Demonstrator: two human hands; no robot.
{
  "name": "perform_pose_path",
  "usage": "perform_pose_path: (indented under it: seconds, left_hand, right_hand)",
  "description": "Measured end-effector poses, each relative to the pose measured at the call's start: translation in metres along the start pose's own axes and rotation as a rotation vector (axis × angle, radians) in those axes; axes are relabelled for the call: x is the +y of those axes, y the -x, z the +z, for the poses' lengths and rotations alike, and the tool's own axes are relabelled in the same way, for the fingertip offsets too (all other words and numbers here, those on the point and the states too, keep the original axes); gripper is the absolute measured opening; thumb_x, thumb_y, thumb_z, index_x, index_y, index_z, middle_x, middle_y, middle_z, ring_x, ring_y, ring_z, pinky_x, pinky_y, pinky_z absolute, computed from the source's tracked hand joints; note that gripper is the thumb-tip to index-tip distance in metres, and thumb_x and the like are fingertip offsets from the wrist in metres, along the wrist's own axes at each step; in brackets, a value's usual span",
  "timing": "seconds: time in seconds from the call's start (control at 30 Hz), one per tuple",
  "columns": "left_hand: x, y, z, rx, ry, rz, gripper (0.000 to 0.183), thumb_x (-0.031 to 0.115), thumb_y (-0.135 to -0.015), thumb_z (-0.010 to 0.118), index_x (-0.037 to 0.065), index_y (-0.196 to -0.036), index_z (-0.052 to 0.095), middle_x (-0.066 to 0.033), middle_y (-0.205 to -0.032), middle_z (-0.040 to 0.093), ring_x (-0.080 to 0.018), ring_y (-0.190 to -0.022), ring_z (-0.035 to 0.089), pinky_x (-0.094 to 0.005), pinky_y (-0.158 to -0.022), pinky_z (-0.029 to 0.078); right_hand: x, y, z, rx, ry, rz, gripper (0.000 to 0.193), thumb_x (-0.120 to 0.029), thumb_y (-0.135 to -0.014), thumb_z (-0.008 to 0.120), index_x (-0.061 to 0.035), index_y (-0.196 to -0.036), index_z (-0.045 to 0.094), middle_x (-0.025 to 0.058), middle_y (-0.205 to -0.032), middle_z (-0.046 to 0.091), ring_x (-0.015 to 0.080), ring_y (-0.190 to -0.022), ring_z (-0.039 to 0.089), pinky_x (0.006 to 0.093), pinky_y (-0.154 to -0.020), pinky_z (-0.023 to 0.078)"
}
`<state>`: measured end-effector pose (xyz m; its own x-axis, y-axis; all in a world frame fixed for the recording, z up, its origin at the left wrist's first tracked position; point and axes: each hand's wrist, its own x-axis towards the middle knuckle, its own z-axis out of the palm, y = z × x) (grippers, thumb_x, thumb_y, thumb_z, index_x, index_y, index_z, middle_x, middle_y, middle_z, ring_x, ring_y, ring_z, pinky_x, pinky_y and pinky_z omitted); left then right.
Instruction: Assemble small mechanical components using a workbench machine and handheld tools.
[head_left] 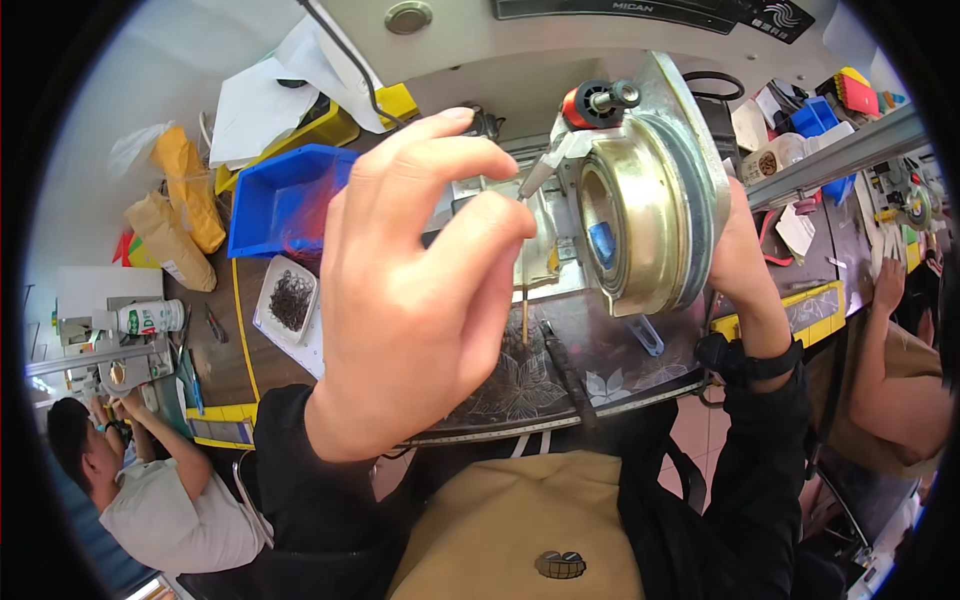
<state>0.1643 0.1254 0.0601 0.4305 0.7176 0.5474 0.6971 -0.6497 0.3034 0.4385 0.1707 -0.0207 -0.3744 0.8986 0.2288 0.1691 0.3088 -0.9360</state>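
My left hand is raised in the middle of the view, with the back of the hand toward me. Its index finger curls down to the thumb in a pinch; anything between the tips is hidden. The other fingers are bent and spread. Just right of them is a round, brass-coloured metal assembly on a grey plate, with a pointed silver arm and a red-and-black roller on top. My right hand grips this assembly from behind its right side; the plate hides the fingers.
Left on the bench are a blue bin, a white tray of small dark pieces, and brown paper packages. A dark rod-like tool and a small blue tool lie near the front edge. Co-workers sit at both sides.
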Motion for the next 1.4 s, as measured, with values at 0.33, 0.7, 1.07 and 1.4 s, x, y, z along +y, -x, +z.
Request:
perform_pose_path:
  seconds: [0.33, 0.7, 1.07, 1.4]
  left_hand:
    - [0.001, 0.002, 0.011, 0.045, 0.056, 0.01, 0.017, -0.008, -0.075, 0.069, 0.004, -0.087, 0.066, -0.0106, -0.112, 0.063, -0.0378, -0.119, 0.056, -0.0452, -0.099, 0.045]
    - [-0.01, 0.015, -0.003, 0.029, 0.026, -0.05, 0.017, -0.008, -0.076, 0.068, 0.005, -0.087, 0.066, -0.0103, -0.112, 0.063, -0.0372, -0.121, 0.057, -0.0448, -0.102, 0.044]
    - [-0.04, 0.061, -0.013, 0.074, 0.022, -0.153, 0.015, -0.006, -0.076, 0.066, 0.005, -0.087, 0.066, -0.0101, -0.108, 0.063, -0.0365, -0.118, 0.057, -0.0438, -0.097, 0.045]
    - [-0.069, 0.072, 0.009, 0.134, 0.066, -0.168, 0.017, -0.009, -0.08, 0.062, 0.002, -0.092, 0.063, -0.011, -0.098, 0.067, -0.034, -0.111, 0.064, -0.0422, -0.098, 0.047]
  right_hand:
    - [0.001, 0.006, 0.005, 0.03, -0.104, 0.012, 0.008, 0.0, -0.089, 0.063, 0.0017, -0.091, 0.07, -0.0029, -0.08, 0.068, 0.0005, -0.071, 0.056, 0.0211, -0.06, 0.046]
    - [-0.002, 0.013, 0.008, 0.133, -0.022, -0.007, 0.013, -0.003, -0.095, 0.06, 0.0024, -0.092, 0.071, -0.0057, -0.074, 0.063, 0.0001, -0.066, 0.051, 0.0207, -0.057, 0.042]
    - [-0.023, 0.034, -0.022, 0.287, 0.093, 0.146, 0.036, -0.018, -0.1, 0.064, -0.0035, -0.068, 0.058, -0.0062, -0.062, 0.048, 0.001, -0.056, 0.037, 0.0224, -0.052, 0.027]
    - [-0.022, 0.029, -0.019, 0.349, 0.469, 0.024, 0.026, -0.006, -0.093, 0.065, 0.0021, -0.07, 0.054, -0.0024, -0.06, 0.045, 0.0044, -0.06, 0.037, 0.0244, -0.055, 0.03]
